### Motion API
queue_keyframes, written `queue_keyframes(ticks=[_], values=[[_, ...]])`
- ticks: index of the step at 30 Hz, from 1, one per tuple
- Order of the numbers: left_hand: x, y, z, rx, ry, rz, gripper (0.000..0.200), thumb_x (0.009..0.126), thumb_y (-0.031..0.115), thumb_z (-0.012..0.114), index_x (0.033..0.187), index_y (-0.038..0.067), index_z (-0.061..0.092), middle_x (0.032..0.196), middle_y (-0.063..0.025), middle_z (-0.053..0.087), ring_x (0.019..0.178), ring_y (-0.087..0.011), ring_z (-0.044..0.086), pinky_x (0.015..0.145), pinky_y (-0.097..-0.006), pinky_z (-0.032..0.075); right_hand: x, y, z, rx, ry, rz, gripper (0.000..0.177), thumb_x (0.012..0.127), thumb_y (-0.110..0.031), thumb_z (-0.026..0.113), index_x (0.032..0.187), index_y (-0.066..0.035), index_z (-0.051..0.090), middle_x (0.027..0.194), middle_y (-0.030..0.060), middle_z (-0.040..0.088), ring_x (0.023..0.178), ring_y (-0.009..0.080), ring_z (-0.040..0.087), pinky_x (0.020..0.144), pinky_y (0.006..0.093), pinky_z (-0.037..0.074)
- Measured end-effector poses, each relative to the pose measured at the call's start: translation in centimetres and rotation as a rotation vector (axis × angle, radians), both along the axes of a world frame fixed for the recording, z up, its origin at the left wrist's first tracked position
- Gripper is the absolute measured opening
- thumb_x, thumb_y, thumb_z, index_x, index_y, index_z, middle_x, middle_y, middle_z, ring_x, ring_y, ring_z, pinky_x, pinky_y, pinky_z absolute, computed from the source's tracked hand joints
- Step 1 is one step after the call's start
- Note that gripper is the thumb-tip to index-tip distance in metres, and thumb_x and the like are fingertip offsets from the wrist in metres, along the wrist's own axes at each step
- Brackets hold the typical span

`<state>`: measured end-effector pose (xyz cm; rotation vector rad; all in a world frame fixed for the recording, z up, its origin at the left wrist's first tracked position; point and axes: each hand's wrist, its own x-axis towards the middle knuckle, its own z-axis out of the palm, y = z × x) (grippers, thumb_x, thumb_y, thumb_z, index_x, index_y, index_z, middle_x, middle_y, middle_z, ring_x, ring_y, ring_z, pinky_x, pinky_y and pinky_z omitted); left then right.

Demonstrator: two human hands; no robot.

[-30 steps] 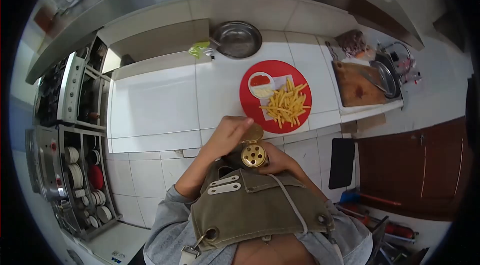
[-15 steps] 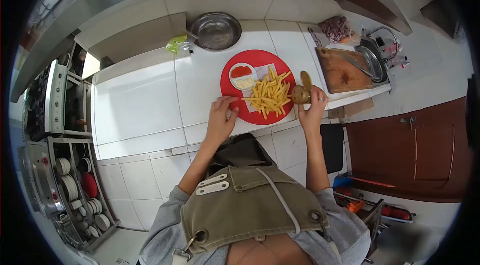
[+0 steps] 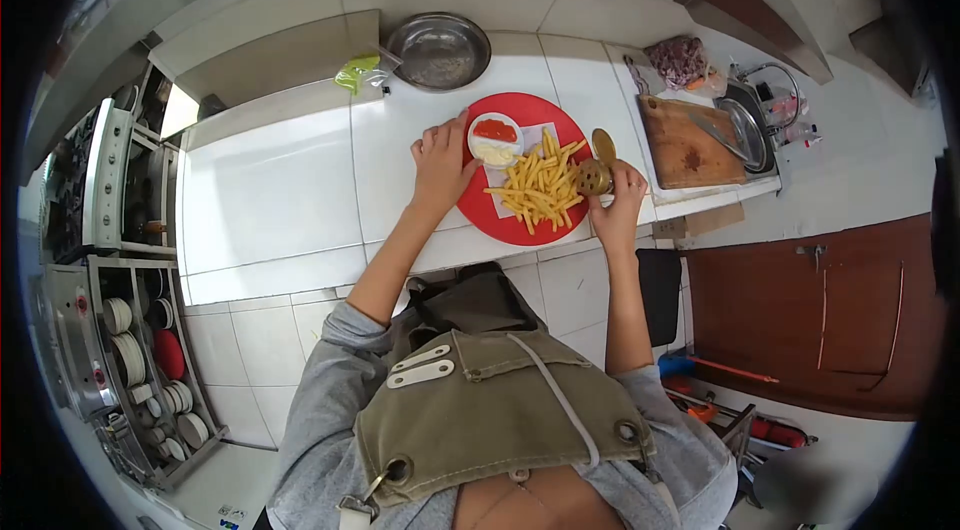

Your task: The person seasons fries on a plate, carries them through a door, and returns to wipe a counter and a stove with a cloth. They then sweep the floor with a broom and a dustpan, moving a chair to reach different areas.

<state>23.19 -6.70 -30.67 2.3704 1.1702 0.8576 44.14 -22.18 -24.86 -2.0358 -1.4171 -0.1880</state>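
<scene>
On the counter lies a round red plate (image 3: 515, 225) with a heap of fries (image 3: 540, 185) on paper. A white bowl (image 3: 495, 140) of red and creamy sauces sits at the plate's upper left. My left hand (image 3: 440, 168) rests at the plate's left rim, fingers apart, its tips beside the bowl. My right hand (image 3: 618, 205) grips a small brass-coloured shaker (image 3: 594, 178) with holes in its top and its lid flipped open. The shaker is tilted over the plate's right edge, next to the fries.
Behind the plate stands a metal bowl (image 3: 438, 52), with a green-and-clear bag (image 3: 358, 75) to its left. A wooden cutting board (image 3: 690, 145) with a knife lies at the right beside the sink (image 3: 745, 120). Racked dishes (image 3: 128, 360) stand at lower left.
My left hand has moved up along the plate's left rim toward the sauce bowl. The shaker in my right hand has moved slightly up and left and is tilted more.
</scene>
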Motion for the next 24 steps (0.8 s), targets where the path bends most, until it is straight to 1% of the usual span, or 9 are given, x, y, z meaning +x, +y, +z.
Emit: queue_keyframes(ticks=[5,8,10,11,13,14,16,19,24], values=[[-0.4,-0.2,-0.4,-0.011,-0.043,0.022,0.074,0.07,0.025,0.068,0.132,0.01,0.031,0.12,-0.0095,0.046,0.107,-0.0264,0.04,0.088,-0.0418,0.027,0.7,0.4,-0.4,-0.015,-0.116,0.019,0.053,0.06,0.006,0.06,0.11,-0.008,0.051,0.109,0.0098,0.05,0.105,0.0314,0.041,0.092,0.0414,0.033],[-1.7,-1.0,-0.5,-0.019,-0.164,0.065,0.067,0.073,0.021,0.065,0.131,0.009,0.033,0.119,-0.0097,0.047,0.107,-0.0268,0.041,0.089,-0.0422,0.027,0.8,0.6,-0.3,-0.011,-0.162,0.009,0.055,0.058,0.006,0.059,0.111,-0.01,0.051,0.11,0.0087,0.05,0.107,0.0314,0.04,0.093,0.0425,0.032],[-3.6,-1.5,-1.1,-0.076,-0.305,0.163,0.059,0.075,0.016,0.062,0.128,0.008,0.036,0.116,-0.011,0.049,0.104,-0.0275,0.044,0.091,-0.0425,0.026,0.7,0.6,-0.2,-0.082,-0.209,0.06,0.057,0.058,0.006,0.058,0.112,-0.011,0.051,0.111,0.0087,0.05,0.109,0.0316,0.039,0.095,0.0425,0.032],[-4.7,-1.9,-1.4,-0.077,-0.304,0.165,0.059,0.075,0.016,0.062,0.128,0.008,0.036,0.116,-0.011,0.049,0.104,-0.0275,0.044,0.091,-0.0425,0.026,0.7,0.6,-0.3,-0.084,-0.209,0.062,0.057,0.058,0.006,0.058,0.112,-0.011,0.051,0.111,0.0087,0.05,0.109,0.0316,0.039,0.095,0.0425,0.032],[-7.0,-2.9,-2.1,-0.085,-0.392,0.275,0.05,0.076,0.008,0.058,0.123,0.005,0.041,0.11,-0.0123,0.052,0.098,-0.0259,0.048,0.088,-0.0392,0.032,0.9,0.8,-0.3,-0.063,-0.171,0.062,0.057,0.058,0.005,0.057,0.112,-0.012,0.051,0.112,0.0084,0.049,0.11,0.0319,0.039,0.096,0.0442,0.03],[-8.2,-3.3,-2.4,-0.085,-0.391,0.279,0.05,0.076,0.008,0.058,0.123,0.005,0.041,0.11,-0.0123,0.052,0.098,-0.0259,0.048,0.088,-0.0392,0.032,1.0,0.9,-0.4,-0.063,-0.17,0.066,0.057,0.058,0.005,0.057,0.112,-0.012,0.051,0.112,0.0084,0.049,0.11,0.0319,0.039,0.096,0.0442,0.03],[-10.1,-4.2,-3.0,-0.234,-0.542,0.347,0.042,0.077,0.001,0.054,0.117,0.003,0.045,0.106,-0.0126,0.053,0.093,-0.0225,0.05,0.082,-0.033,0.039,1.0,0.9,-0.7,-0.059,-0.208,0.052,0.057,0.059,0.004,0.056,0.113,-0.012,0.051,0.113,0.0083,0.048,0.11,0.0321,0.039,0.098,0.0469,0.028],[-11.3,-4.5,-3.4,-0.307,-0.661,0.365,0.037,0.077,-0.003,0.051,0.114,0.0,0.047,0.104,-0.0125,0.053,0.09,-0.0203,0.05,0.078,-0.029,0.042,0.5,1.0,-0.4,-0.082,-0.206,0.07,0.057,0.059,0.004,0.056,0.114,-0.012,0.05,0.114,0.008,0.047,0.112,0.0315,0.039,0.099,0.0491,0.026],[-11.0,-4.3,-3.6,-0.243,-0.653,0.361,0.036,0.076,-0.004,0.051,0.112,0.0,0.047,0.104,-0.0124,0.053,0.088,-0.0191,0.051,0.079,-0.0281,0.042,0.4,1.3,-0.7,-0.079,-0.191,0.045,0.059,0.058,0.005,0.057,0.114,-0.012,0.05,0.114,0.008,0.047,0.112,0.0306,0.039,0.1,0.0493,0.024]])
